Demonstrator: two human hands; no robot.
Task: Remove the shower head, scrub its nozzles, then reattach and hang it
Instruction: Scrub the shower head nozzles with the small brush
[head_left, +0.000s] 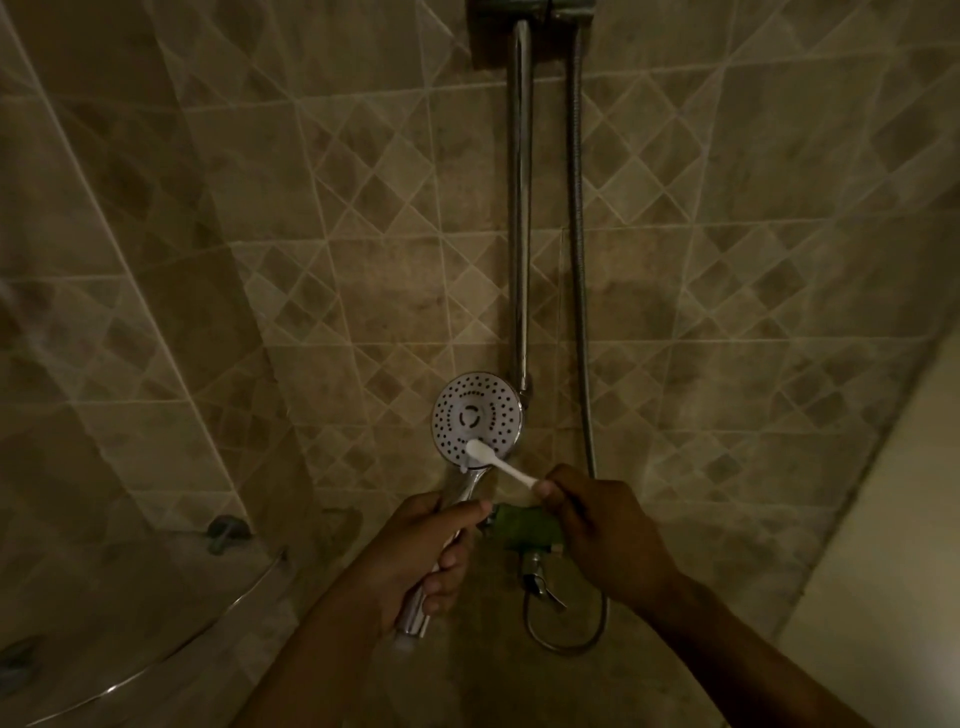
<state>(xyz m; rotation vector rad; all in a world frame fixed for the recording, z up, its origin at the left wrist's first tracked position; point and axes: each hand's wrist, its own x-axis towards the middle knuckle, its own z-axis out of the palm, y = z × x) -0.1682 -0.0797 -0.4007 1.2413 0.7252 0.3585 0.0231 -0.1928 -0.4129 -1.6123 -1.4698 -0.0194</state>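
Observation:
The chrome shower head (475, 410) faces me, its round white nozzle plate dotted with dark holes. My left hand (426, 551) grips its chrome handle, whose free lower end shows below my fingers with no hose on it. My right hand (597, 525) pinches the handle of a white toothbrush (501, 465). The brush's bristle end lies against the lower edge of the nozzle plate.
A chrome slide rail (518, 208) runs up the tiled wall, the metal hose (576, 234) hanging beside it and looping below the mixer tap (535, 566). A green cloth (524, 527) sits on the tap. A curved glass enclosure rail (156, 660) lies at lower left.

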